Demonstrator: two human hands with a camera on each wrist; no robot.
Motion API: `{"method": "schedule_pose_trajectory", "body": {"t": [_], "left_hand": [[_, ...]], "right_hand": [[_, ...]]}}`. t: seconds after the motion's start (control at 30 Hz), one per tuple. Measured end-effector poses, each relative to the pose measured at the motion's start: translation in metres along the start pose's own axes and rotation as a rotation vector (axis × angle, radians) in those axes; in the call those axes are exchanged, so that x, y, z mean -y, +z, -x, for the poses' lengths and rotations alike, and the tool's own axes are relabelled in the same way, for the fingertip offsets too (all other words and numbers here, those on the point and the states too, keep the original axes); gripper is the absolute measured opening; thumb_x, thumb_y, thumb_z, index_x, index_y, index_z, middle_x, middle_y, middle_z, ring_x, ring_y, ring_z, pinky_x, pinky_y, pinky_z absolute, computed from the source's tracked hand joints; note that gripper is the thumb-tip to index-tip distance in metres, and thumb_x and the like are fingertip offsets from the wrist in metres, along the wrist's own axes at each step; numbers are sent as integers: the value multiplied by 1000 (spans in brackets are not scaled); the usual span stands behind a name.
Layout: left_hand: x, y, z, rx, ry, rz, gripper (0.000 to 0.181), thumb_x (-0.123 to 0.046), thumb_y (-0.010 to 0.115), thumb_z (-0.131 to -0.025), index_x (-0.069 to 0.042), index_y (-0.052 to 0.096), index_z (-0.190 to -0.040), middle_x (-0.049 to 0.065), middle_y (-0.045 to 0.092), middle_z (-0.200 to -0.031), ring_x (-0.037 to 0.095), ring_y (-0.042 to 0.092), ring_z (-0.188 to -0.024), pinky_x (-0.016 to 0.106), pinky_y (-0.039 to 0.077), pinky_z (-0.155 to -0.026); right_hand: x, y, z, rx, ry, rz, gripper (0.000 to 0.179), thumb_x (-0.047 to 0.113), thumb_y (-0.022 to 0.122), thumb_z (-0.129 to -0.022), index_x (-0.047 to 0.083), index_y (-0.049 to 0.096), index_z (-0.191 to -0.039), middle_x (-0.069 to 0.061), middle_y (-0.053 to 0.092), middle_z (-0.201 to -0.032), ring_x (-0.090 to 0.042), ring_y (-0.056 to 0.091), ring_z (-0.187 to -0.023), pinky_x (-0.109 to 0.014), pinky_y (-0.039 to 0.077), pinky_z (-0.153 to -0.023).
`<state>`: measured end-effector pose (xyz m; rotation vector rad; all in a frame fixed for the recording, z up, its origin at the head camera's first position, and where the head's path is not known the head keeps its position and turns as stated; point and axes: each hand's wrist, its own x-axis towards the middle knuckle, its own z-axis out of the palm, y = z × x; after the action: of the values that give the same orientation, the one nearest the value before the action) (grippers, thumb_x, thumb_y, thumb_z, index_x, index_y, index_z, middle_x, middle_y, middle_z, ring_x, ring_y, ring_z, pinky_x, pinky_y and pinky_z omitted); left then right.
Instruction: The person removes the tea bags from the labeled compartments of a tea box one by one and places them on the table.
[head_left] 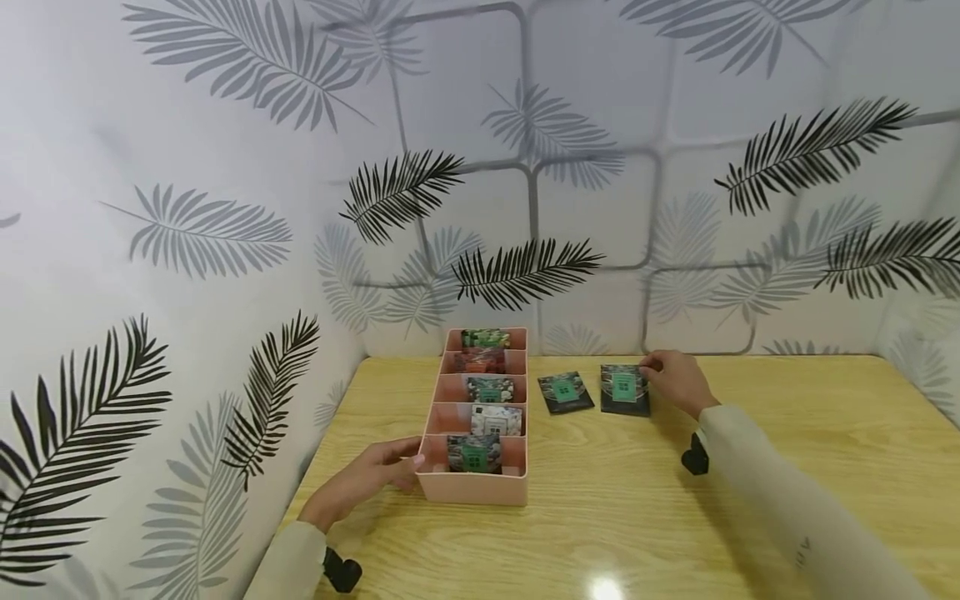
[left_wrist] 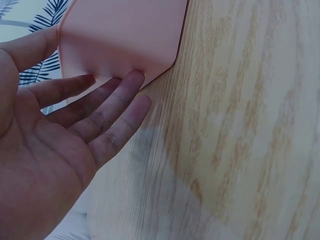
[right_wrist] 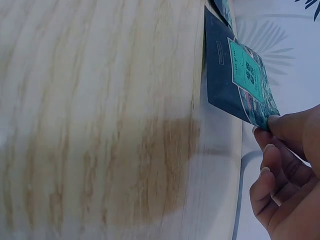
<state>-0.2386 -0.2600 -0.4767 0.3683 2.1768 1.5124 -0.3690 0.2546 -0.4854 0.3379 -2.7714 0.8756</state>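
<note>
My left hand (head_left: 375,475) is at the near left corner of a pink divided storage box (head_left: 472,492). In the left wrist view its thumb goes to the box's rim, while several fingertips lie against the outer wall. The box's compartments hold upright packets of green, red, white and dark colours. On the right, my right hand (head_left: 675,379) pinches the edge of a dark sachet with a green label (head_left: 624,390) between thumb and index finger. The right wrist view shows this sachet (right_wrist: 245,70) tilted, its pinched edge raised. A similar dark sachet (head_left: 566,392) lies between it and the box.
The light wooden table (head_left: 600,492) meets a leaf-patterned wall (head_left: 480,208) behind the box and sachets. Another stretch of this wall runs along the table's left side, close to my left arm.
</note>
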Motion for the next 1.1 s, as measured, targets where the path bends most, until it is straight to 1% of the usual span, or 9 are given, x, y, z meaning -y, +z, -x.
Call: {"method": "schedule_pose_trajectory", "body": {"t": [0.33, 0.57, 0.8, 0.93, 1.1], "left_hand": [[-1, 1, -2, 12, -3, -14, 64, -40, 52, -98, -12, 30, -150, 11, 28, -154, 31, 40, -132, 46, 46, -96], [-1, -1, -1, 5, 1, -9, 63, -40, 53, -98, -12, 31, -150, 10, 29, -153, 30, 39, -133, 45, 45, -97], [0, 0, -1, 14, 1, -6, 64, -41, 54, -97, -13, 31, -150, 10, 28, -154, 30, 42, -130, 46, 46, -96], [0, 0, 0, 14, 7, -9, 64, -41, 53, -97, -13, 31, -150, 10, 28, -153, 30, 46, -127, 46, 46, -95], [-1, -1, 1, 18, 7, -8, 64, -41, 53, -97, -12, 30, -150, 11, 28, -154, 30, 45, -128, 48, 46, -96]], "right_hand": [[-4, 6, -3, 14, 66, 47, 20, 13, 60, -95, -2, 70, -102, -17, 69, -94, -31, 63, -81, -46, 50, -69], [-4, 8, -6, 50, 93, 30, 21, 13, 58, -96, -3, 69, -103, -19, 67, -97, -32, 62, -81, -46, 50, -68], [-3, 9, -7, 44, 86, 45, 21, 12, 59, -95, -4, 68, -104, -20, 67, -94, -32, 62, -79, -45, 51, -66], [-3, 9, -7, 33, 91, 28, 24, 13, 58, -95, -6, 66, -107, -21, 67, -95, -33, 63, -80, -45, 52, -65], [-3, 8, -4, 27, 110, -5, 25, 14, 54, -97, -6, 64, -109, -23, 65, -98, -33, 62, -80, -44, 52, -64]]}}
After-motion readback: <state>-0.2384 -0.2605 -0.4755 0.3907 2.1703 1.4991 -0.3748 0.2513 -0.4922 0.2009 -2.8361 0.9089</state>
